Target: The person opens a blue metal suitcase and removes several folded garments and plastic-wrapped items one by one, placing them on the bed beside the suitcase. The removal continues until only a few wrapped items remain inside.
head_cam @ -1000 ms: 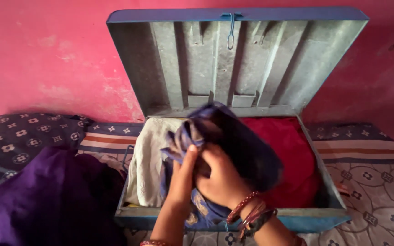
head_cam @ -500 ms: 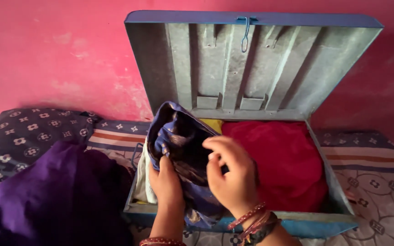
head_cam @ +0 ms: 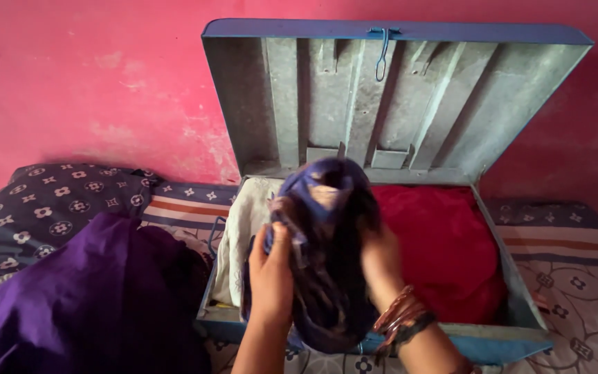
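Head view. Left hand [head_cam: 271, 266] closed on the near left edge of the blue cloth [head_cam: 323, 249], thumb pressing the fabric from the front. Right hand [head_cam: 382, 263] mostly hidden behind the bundle, fingers curled round its right side; grip appears closed, though the fingertips cannot be seen. Red bangles [head_cam: 403, 318] on the right wrist, just below the cloth.

Blue cloth between both hands, bunched and raised, its top above the fingers, its lower end hanging down to the front rim of the metal trunk [head_cam: 513, 339]. Trunk open, grey lid [head_cam: 396, 97] standing upright beyond the hands, against the pink wall [head_cam: 84, 76].

Behind and left of the left hand, inside the trunk: a cream cloth [head_cam: 240, 228]. Right of the right hand, also inside: a red cloth [head_cam: 444, 242], touching or very near the bundle. Far left of the left hand, outside the trunk: a purple cloth [head_cam: 84, 298] on the patterned bed sheet [head_cam: 576, 277].

Best handled, probably, with even tension from both sides, loose ends gathered inward, bangles kept away from the fabric to avoid snagging, and the bundle kept over the trunk, not over the rim.
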